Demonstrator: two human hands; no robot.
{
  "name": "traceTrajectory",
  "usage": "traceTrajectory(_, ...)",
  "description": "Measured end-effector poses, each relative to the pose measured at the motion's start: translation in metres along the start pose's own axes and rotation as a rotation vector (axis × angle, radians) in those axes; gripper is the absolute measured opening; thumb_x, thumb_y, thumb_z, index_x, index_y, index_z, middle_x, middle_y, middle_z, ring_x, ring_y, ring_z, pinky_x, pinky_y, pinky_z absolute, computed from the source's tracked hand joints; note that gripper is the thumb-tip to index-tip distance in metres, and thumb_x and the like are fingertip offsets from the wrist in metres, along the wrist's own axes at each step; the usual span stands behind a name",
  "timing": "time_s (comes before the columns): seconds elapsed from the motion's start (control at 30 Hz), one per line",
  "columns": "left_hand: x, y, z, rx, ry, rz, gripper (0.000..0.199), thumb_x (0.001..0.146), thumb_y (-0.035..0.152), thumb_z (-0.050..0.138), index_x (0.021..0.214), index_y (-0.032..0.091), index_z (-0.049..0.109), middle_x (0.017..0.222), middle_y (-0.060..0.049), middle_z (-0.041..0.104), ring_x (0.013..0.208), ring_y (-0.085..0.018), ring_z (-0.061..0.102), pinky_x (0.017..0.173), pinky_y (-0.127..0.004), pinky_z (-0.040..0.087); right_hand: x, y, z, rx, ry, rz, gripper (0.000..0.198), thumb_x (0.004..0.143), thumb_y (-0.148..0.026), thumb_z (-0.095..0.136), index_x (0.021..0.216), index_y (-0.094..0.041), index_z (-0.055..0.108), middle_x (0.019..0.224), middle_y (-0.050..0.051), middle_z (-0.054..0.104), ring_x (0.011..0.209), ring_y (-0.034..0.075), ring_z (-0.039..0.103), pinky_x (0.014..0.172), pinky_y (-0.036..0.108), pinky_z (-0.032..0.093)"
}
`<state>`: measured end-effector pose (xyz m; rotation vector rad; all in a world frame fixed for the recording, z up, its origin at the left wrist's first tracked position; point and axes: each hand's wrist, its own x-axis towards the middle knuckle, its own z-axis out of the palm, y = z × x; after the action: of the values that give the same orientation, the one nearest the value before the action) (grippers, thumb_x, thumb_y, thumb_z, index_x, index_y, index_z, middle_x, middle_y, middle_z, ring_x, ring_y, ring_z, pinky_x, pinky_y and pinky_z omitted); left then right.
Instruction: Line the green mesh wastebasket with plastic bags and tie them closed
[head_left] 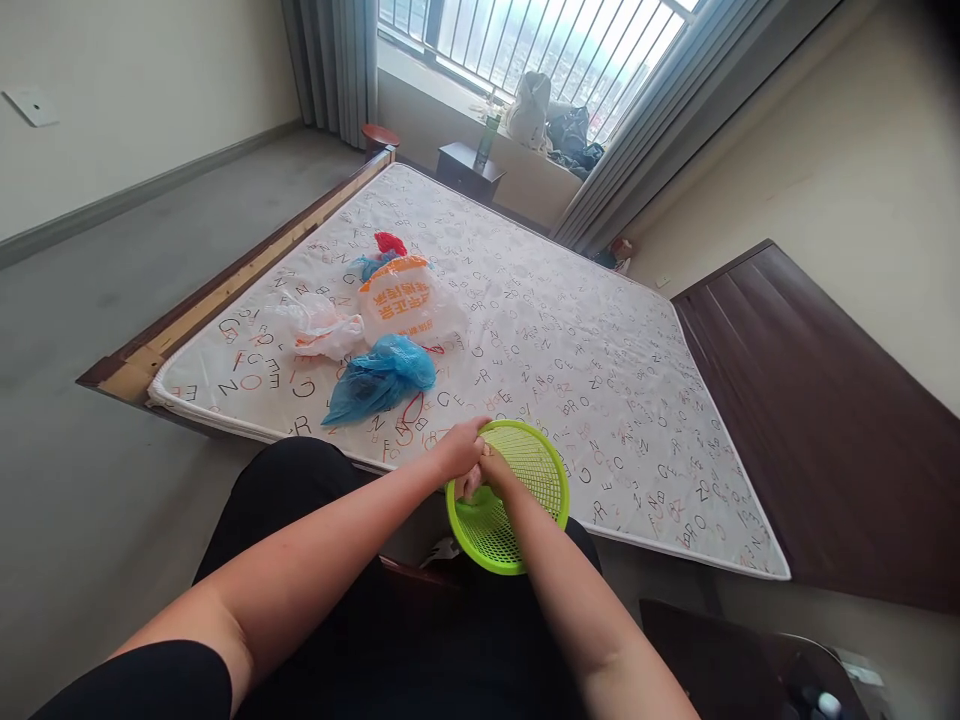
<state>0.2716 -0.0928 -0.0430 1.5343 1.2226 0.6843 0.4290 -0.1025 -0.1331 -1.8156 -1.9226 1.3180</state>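
A lime-green mesh plastic basket (pixel 534 470) is tilted in front of my lap at the mattress's near edge, its open top facing me. My left hand (pixel 460 452) is closed at the basket's upper left rim. Crossing over the basket's opening, my right hand (pixel 491 472) meets the left one, its fingers curled inward near the rim. What the right fingers hold, if anything, is hidden. Just beyond my hands lies a crumpled blue plastic bag (pixel 386 375), with a thin red loop (pixel 412 410) beside it.
On the patterned mattress (pixel 570 350) lie a white bag with orange print (pixel 409 305), a crumpled clear bag (pixel 322 325) and a red bag (pixel 390 243). The wooden bed frame (pixel 225 285) edges the left; a dark headboard (pixel 810 410) stands right. A nightstand (pixel 469 170) is beyond.
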Motion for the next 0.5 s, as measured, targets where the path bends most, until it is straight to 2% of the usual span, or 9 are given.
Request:
traceTrajectory(0.13, 0.000, 0.001, 0.002, 0.000, -0.012, 0.023, 0.060, 0.086, 0.008, 0.050, 0.145, 0.012, 0.062, 0.134, -0.015, 0.072, 0.121, -0.026, 0.069, 0.109, -0.035, 0.050, -0.018, -0.005, 0.005, 0.295, -0.039, 0.043, 0.041, 0.097, -0.053, 0.041, 0.121, -0.023, 0.055, 0.099, 0.007, 0.073, 0.083, 0.020, 0.069, 0.075, 0.032, 0.057)
traceTrajectory(0.23, 0.004, 0.000, 0.001, -0.007, 0.030, 0.024, 0.058, 0.085, 0.006, 0.048, 0.141, 0.011, 0.064, 0.137, -0.015, 0.071, 0.125, -0.027, 0.066, 0.112, -0.036, 0.047, -0.036, -0.012, -0.001, 0.391, -0.125, 0.052, 0.039, 0.095, -0.055, 0.045, 0.111, -0.023, 0.060, 0.095, 0.007, 0.072, 0.083, 0.020, 0.068, 0.079, 0.034, 0.057)
traceTrajectory(0.3, 0.008, -0.002, -0.002, -0.015, 0.064, 0.019, 0.057, 0.085, 0.005, 0.046, 0.138, 0.011, 0.066, 0.134, -0.014, 0.072, 0.124, -0.026, 0.066, 0.113, -0.037, 0.046, -0.048, -0.017, -0.013, 0.409, -0.197, 0.056, 0.034, 0.089, -0.052, 0.058, 0.100, -0.022, 0.065, 0.094, 0.007, 0.073, 0.084, 0.020, 0.067, 0.082, 0.035, 0.056)
traceTrajectory(0.37, 0.012, -0.006, -0.004, -0.024, 0.086, 0.015, 0.056, 0.084, 0.004, 0.045, 0.135, 0.013, 0.068, 0.130, -0.013, 0.074, 0.121, -0.025, 0.067, 0.112, -0.038, 0.047, -0.059, -0.022, -0.029, 0.295, -0.305, 0.001, 0.029, 0.083, -0.046, 0.069, 0.095, -0.021, 0.070, 0.095, 0.007, 0.074, 0.084, 0.021, 0.066, 0.084, 0.034, 0.055)
traceTrajectory(0.4, 0.013, -0.008, -0.005, -0.029, 0.088, 0.015, 0.056, 0.083, 0.004, 0.045, 0.133, 0.014, 0.068, 0.129, -0.012, 0.075, 0.119, -0.025, 0.067, 0.111, -0.038, 0.047, -0.064, -0.024, -0.039, 0.137, -0.367, -0.068, 0.027, 0.083, -0.044, 0.070, 0.096, -0.021, 0.073, 0.097, 0.006, 0.075, 0.085, 0.021, 0.066, 0.084, 0.034, 0.055)
traceTrajectory(0.47, 0.015, -0.012, -0.005, -0.039, 0.074, 0.019, 0.055, 0.082, 0.005, 0.045, 0.131, 0.014, 0.069, 0.127, -0.011, 0.076, 0.118, -0.024, 0.067, 0.110, -0.037, 0.048, -0.072, -0.027, -0.059, -0.340, -0.423, -0.264, 0.024, 0.084, -0.042, 0.069, 0.098, -0.024, 0.076, 0.096, 0.002, 0.075, 0.086, 0.021, 0.066, 0.082, 0.032, 0.055)
traceTrajectory(0.5, 0.016, -0.013, -0.005, -0.043, 0.063, 0.021, 0.055, 0.081, 0.005, 0.046, 0.129, 0.014, 0.070, 0.126, -0.011, 0.076, 0.118, -0.024, 0.067, 0.110, -0.036, 0.049, -0.075, -0.027, -0.069, -0.543, -0.369, -0.325, 0.022, 0.082, -0.041, 0.070, 0.098, -0.027, 0.077, 0.095, 0.001, 0.074, 0.088, 0.022, 0.066, 0.082, 0.033, 0.055)
